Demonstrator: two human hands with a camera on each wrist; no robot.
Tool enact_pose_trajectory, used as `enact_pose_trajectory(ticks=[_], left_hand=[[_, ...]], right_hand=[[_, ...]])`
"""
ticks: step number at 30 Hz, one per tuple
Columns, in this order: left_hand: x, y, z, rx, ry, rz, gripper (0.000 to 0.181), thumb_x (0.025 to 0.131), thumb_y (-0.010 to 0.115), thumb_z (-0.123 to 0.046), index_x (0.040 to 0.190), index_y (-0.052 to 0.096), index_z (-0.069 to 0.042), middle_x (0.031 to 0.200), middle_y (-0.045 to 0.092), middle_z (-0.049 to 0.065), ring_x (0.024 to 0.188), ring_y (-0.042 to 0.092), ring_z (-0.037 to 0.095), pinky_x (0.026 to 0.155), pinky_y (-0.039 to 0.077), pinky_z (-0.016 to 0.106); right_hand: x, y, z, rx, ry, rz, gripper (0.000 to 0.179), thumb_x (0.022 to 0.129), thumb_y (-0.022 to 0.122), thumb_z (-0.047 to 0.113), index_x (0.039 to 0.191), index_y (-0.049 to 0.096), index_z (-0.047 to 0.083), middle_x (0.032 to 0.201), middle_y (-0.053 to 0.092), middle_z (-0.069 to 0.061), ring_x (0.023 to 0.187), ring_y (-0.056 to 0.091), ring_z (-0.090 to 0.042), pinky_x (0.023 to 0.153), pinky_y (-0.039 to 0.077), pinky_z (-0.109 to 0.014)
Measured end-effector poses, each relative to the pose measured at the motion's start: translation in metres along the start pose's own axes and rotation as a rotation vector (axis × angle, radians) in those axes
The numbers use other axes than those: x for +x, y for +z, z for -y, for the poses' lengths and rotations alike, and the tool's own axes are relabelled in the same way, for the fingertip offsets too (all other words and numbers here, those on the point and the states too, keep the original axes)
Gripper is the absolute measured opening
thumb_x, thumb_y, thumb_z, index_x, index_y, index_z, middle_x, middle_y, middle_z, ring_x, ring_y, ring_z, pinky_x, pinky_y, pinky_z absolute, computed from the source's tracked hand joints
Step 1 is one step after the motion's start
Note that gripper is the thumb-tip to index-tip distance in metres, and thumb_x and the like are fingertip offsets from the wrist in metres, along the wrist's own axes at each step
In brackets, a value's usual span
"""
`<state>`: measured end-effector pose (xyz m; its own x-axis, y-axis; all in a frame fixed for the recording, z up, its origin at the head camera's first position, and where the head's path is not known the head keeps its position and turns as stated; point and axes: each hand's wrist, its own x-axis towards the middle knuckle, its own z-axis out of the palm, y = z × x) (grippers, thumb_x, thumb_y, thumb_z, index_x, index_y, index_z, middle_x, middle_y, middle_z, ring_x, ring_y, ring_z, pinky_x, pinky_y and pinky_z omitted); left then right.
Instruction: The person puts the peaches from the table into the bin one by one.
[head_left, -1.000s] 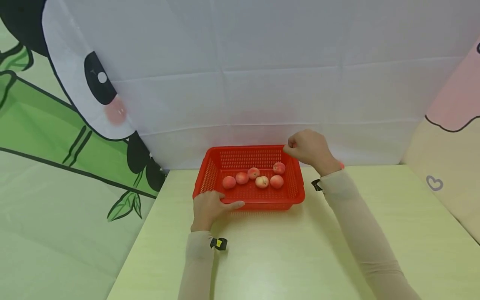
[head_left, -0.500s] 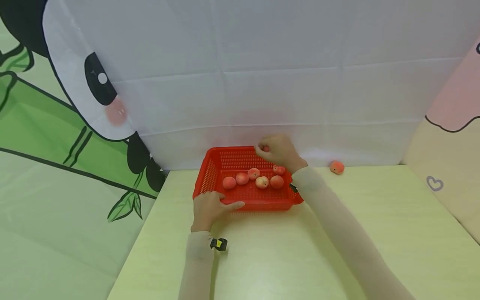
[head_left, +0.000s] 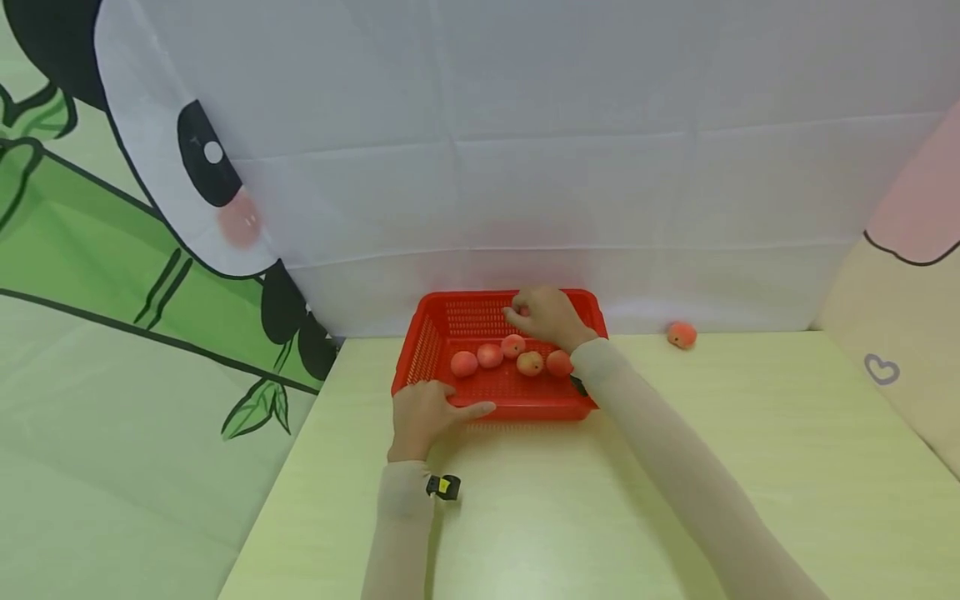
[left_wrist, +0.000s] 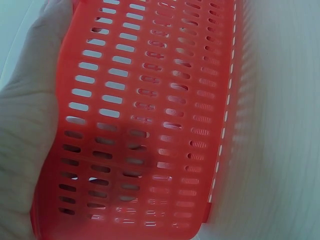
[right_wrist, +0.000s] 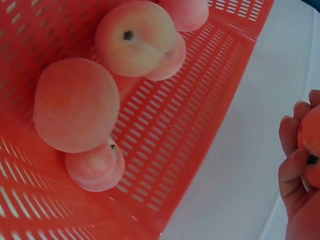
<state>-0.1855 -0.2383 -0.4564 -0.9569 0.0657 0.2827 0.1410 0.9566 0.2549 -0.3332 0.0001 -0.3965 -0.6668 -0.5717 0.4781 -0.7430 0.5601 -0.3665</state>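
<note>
A red plastic basket (head_left: pixel 510 413) with slotted walls stands on the table, several peaches (head_left: pixel 490 356) inside it. My left hand (head_left: pixel 424 414) grips its near left rim, thumb lying along the front edge; in the left wrist view the palm meets the slotted wall (left_wrist: pixel 150 100). Over the far right part of the basket, my right hand (head_left: pixel 551 318) holds a peach (right_wrist: pixel 312 137), its fingers curled round it. Below that hand lie a yellowish peach (head_left: pixel 529 363) and a redder peach (head_left: pixel 558 363), partly behind the sleeve.
One loose peach (head_left: pixel 682 335) lies on the pale table (head_left: pixel 525 517) to the right of the basket, near the back edge. Directly behind the basket hangs a white cloth backdrop (head_left: pixel 555 192) printed with a cartoon panda.
From the basket's right rim, my right hand has moved left and slightly down over the basket with a peach. The loose peach on the table has come into sight. My left hand stays put.
</note>
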Motion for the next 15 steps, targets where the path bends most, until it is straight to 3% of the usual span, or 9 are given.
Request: enact_pose_trajectory(ticks=[4,10,15], left_hand=[[0.001,-0.001,-0.001,0.005,-0.005,0.007,0.077,0.078,0.07,-0.088,0.052,0.04,-0.022,0.048,0.025,-0.009,0.052,0.027,0.009,0.055,0.025,0.032],[0.001,0.001,0.0,0.007,-0.015,0.014,0.078,0.077,0.071,-0.087,0.053,0.038,-0.021,0.049,0.025,-0.008,0.052,0.026,0.009,0.055,0.024,0.032],[0.001,0.001,-0.001,-0.001,-0.002,0.005,0.078,0.078,0.072,-0.087,0.054,0.036,-0.021,0.049,0.023,-0.008,0.052,0.023,0.009,0.054,0.022,0.032]], right_hand=[[-0.001,0.004,-0.001,0.037,0.059,0.023,0.026,0.101,0.068,0.019,0.076,0.068,0.009,0.064,0.051,0.002,0.067,0.048,-0.015,0.062,0.04,-0.03],[0.001,0.013,0.001,0.031,0.062,0.07,0.022,0.102,0.068,0.019,0.084,0.072,0.008,0.064,0.053,0.004,0.065,0.047,-0.012,0.064,0.041,-0.029],[0.001,0.017,0.003,0.063,0.09,0.184,0.018,0.101,0.066,0.019,0.089,0.074,0.009,0.076,0.06,0.001,0.076,0.053,-0.017,0.073,0.047,-0.034]])
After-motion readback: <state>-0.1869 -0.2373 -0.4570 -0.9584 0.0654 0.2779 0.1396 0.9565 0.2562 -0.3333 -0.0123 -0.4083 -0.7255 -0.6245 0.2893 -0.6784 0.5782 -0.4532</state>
